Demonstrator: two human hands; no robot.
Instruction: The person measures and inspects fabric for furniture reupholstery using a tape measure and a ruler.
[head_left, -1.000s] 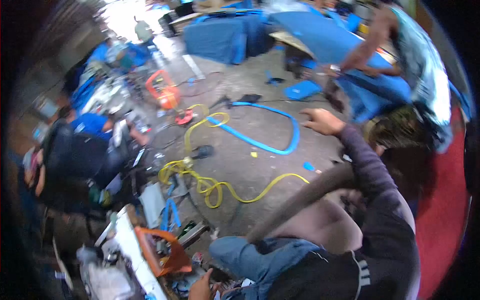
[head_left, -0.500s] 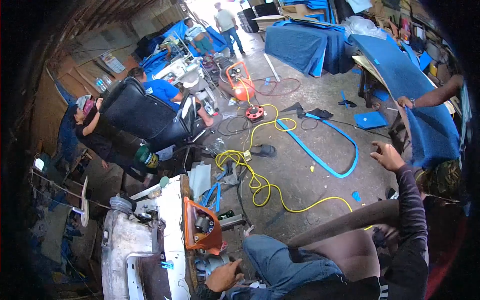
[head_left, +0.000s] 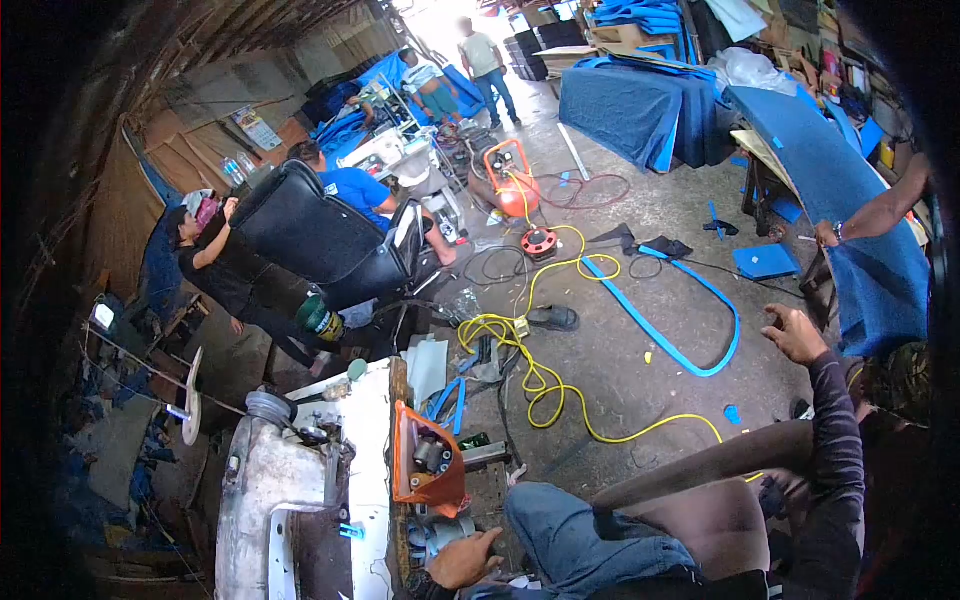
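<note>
My left hand [head_left: 464, 562] hangs low beside the sewing table, fingers stretched out and holding nothing I can see. Close to it are an orange open container [head_left: 452, 492] with small metal parts inside and a partly hidden grey machine part. Left of these, a worn white sewing machine [head_left: 262, 480] stands on a white tabletop [head_left: 372, 440] with a wooden edge. My right hand [head_left: 797, 336], in a dark striped sleeve, is raised over the floor at the right. Its fingers are half bent and apart, with nothing visible between them.
A yellow cable [head_left: 585, 425] and a blue strip [head_left: 668, 350] lie on the floor near a red compressor [head_left: 517, 195]. At right, a co-worker's hand [head_left: 828, 233] rests by blue fabric [head_left: 815, 170]. Another person holds a black seat [head_left: 310, 235]; several people are farther back.
The view has swung slightly, so the whole scene sits farther right and a little lower. Both my hands keep nearly the same pose.
</note>
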